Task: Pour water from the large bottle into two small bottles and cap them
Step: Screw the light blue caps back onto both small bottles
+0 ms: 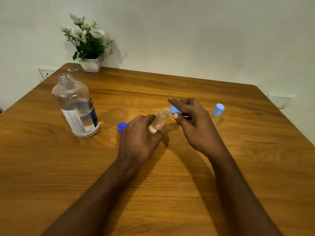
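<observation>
You are in what looks like a room in a home: a wooden table (187, 92) stands against a plain pale wall (204, 31), with a white pot of flowers (90, 64) at its far edge and a wall socket (44, 74) behind the corner.

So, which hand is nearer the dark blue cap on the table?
Left. The left hand, gripping a small bottle, sits beside the dark blue cap; the right hand, pinching a light blue cap, is beyond that bottle.

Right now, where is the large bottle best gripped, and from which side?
Probably the straight body of the large bottle, at mid-height, from its right, the side nearest the left hand. It stands upright, uncapped and part full, so a side grip keeps the open neck up.
</observation>
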`<state>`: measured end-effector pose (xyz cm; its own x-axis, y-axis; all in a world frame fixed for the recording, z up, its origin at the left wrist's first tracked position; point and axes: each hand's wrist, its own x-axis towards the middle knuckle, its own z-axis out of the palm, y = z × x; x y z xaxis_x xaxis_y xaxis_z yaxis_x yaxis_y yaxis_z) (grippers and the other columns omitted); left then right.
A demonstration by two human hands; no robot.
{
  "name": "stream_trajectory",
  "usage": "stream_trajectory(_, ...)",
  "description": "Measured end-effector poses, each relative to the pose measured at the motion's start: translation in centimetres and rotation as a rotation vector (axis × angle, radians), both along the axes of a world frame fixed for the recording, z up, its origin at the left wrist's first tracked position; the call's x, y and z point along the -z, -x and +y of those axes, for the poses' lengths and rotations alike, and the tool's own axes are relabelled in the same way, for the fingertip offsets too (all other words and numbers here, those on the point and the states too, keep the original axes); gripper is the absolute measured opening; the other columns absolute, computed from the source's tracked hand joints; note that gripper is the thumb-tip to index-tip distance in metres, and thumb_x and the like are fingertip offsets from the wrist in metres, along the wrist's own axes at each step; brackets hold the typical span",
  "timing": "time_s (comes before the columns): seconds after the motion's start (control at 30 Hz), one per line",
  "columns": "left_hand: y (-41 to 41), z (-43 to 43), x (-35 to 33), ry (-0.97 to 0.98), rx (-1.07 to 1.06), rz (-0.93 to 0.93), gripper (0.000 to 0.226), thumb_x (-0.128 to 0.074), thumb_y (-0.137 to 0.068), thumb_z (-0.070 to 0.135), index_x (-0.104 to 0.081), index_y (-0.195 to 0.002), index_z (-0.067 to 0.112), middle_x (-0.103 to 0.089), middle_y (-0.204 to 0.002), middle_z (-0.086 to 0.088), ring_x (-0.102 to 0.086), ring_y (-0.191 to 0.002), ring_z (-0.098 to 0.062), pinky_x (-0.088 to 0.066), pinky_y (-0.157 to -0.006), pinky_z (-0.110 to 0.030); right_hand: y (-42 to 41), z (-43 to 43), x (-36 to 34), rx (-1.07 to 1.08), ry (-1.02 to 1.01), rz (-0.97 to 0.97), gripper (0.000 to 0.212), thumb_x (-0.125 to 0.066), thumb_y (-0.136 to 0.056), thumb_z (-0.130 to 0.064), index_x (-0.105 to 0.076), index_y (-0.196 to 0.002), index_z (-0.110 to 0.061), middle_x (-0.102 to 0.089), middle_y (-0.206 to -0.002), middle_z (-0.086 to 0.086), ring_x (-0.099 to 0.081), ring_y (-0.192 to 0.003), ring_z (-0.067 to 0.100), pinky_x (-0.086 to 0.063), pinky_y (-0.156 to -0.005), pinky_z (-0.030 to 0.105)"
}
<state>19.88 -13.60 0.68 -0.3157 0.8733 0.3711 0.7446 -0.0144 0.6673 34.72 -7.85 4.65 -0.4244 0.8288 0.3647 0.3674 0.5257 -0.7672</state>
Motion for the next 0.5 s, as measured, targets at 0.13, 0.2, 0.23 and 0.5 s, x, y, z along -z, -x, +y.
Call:
stream_trajectory(0.13, 0.03, -0.27, -0.15, 0.035, -0.006, 0.061, 0.024, -0.062, -0.077, 0.035, -0.064, -0.100, 0.029, -0.060, -0.088, 0.005, -0.059, -0.084, -0.018, -0.048, -0.068, -0.040, -0.12, -0.10, -0.31, -0.007, 0.075, 0.136, 0.041, -0.066, -0.086, -0.001, -0.059, -0.120, -0.024, -0.065, -0.109, -0.003, -0.065, -0.096, 0.006, -0.055, -0.080, 0.021)
stream_trajectory(0.2, -0.03, -0.40, -0.31, 0.063, -0.019, 0.085, 0.024, -0.062, -0.078, 0.035, -0.064, -0.101, 0.031, -0.057, -0.087, 0.006, -0.058, -0.084, -0.018, -0.047, -0.065, -0.037, -0.24, 0.03, -0.37, -0.003, 0.095, 0.176, 0.034, -0.068, -0.083, 0.002, -0.062, -0.110, -0.017, -0.069, -0.107, -0.002, -0.067, -0.097, 0.008, -0.056, -0.082, 0.024)
stream_trajectory(0.23, -0.11, -0.43, -0.37, 0.074, -0.022, 0.093, 0.026, -0.061, -0.078, 0.036, -0.063, -0.104, 0.033, -0.056, -0.088, 0.006, -0.058, -0.084, -0.017, -0.046, -0.064, -0.036, -0.30, 0.08, -0.35, -0.001, 0.097, 0.178, 0.032, -0.068, -0.083, 0.003, -0.065, -0.109, -0.016, -0.070, -0.107, -0.004, -0.067, -0.097, 0.007, -0.055, -0.082, 0.023)
stream_trajectory(0.5, -0.38, -0.60, -0.55, 0.124, -0.014, 0.140, 0.045, -0.059, -0.083, 0.038, -0.052, -0.128, 0.040, -0.057, -0.105, 0.008, -0.059, -0.097, -0.017, -0.039, -0.065, -0.030, -0.43, 0.35, -0.16, 0.008, 0.034, 0.130, 0.030, -0.059, -0.092, -0.002, -0.069, -0.113, -0.021, -0.067, -0.111, -0.005, -0.064, -0.098, 0.009, -0.055, -0.081, 0.028)
